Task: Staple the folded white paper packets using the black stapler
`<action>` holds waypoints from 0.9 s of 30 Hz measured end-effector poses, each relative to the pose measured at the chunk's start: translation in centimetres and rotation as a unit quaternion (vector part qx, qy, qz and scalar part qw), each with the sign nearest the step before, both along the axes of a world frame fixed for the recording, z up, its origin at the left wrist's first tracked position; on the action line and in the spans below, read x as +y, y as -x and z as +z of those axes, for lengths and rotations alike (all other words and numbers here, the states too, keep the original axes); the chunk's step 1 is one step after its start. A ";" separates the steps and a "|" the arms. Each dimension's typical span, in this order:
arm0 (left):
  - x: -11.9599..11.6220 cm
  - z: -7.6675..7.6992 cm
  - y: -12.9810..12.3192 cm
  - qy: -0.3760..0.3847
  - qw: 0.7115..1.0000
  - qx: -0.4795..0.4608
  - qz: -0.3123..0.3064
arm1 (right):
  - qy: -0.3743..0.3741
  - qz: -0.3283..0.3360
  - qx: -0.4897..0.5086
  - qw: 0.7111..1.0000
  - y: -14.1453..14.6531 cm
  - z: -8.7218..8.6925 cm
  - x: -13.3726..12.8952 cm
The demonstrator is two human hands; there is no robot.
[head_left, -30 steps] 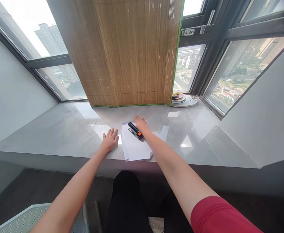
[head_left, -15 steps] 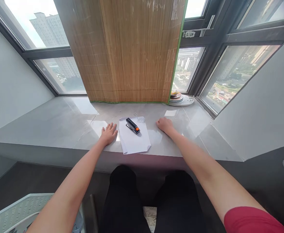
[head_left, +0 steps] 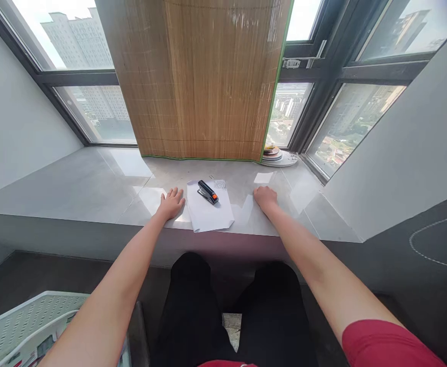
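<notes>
A black stapler (head_left: 208, 192) with an orange patch lies on white paper (head_left: 210, 216) on the light windowsill ledge. Just beyond it, at the paper's far edge, is a small clear, patterned item (head_left: 219, 184). To the left of the paper, my left hand (head_left: 172, 203) rests flat on the ledge with its fingers spread, holding nothing. On the other side, apart from the paper, my right hand (head_left: 265, 198) rests on the ledge with its fingers curled in; whatever they may hold is hidden.
A bamboo blind (head_left: 208, 81) hangs over the window behind the ledge. Stacked plates (head_left: 280, 158) sit at its lower right corner. A pale green basket (head_left: 28, 318) with things inside stands on the floor at lower left.
My right hand has shifted slightly to the right, away from the paper. The view has tilted a little. My left hand, the stapler and the paper keep their places.
</notes>
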State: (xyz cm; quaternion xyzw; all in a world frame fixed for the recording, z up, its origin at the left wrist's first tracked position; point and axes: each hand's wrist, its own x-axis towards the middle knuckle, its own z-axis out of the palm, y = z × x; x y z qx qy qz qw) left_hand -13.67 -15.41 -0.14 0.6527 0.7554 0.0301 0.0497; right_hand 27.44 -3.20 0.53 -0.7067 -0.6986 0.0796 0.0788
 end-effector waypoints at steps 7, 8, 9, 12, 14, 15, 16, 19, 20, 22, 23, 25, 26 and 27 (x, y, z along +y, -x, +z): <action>0.1 0.0 0.0 0.002 1.000 0.019 0.005 | -0.047 0.053 0.020 0.997 2.5 -0.8 -2.4; 0.1 0.1 0.0 0.003 1.000 0.019 0.007 | -0.069 0.076 0.045 0.994 3.1 -0.9 -3.0; 0.2 0.1 0.0 0.006 1.000 0.018 0.009 | -0.095 0.101 0.083 0.987 3.9 -1.0 -3.6; 0.3 0.0 0.0 0.016 1.000 0.014 0.011 | -0.157 0.171 0.226 0.946 6.8 -1.4 -5.1; 0.4 -0.1 0.1 0.017 1.000 0.013 0.009 | -0.159 0.217 0.284 0.920 9.0 -1.5 -5.7; 0.5 -0.1 0.2 0.017 1.000 0.014 0.008 | -0.151 0.237 0.297 0.912 10.0 -1.4 -5.8; 0.5 -0.2 0.2 0.017 1.000 0.016 0.008 | -0.138 0.253 0.300 0.909 11.0 -1.3 -5.8; 0.6 -0.3 0.3 0.015 0.999 0.027 0.015 | -0.071 0.273 0.260 0.924 13.1 -1.0 -5.9; 0.6 -0.3 0.3 0.013 0.999 0.032 0.016 | -0.055 0.273 0.238 0.931 13.4 -0.9 -5.9; 0.6 -0.4 0.2 0.009 0.999 0.038 0.016 | -0.048 0.264 0.196 0.943 13.7 -0.8 -6.2; 0.6 -0.4 0.2 0.008 0.999 0.038 0.015 | -0.055 0.252 0.180 0.949 13.6 -0.9 -6.4; 0.6 -0.4 0.2 0.007 0.999 0.036 0.013 | -0.075 0.222 0.157 0.959 13.0 -1.0 -6.7; 0.6 -0.4 0.2 0.006 0.999 0.036 0.012 | -0.083 0.210 0.147 0.963 12.4 -1.0 -6.8; 0.6 -0.5 0.2 0.004 0.999 0.036 0.011 | -0.090 0.201 0.138 0.966 11.6 -1.0 -6.9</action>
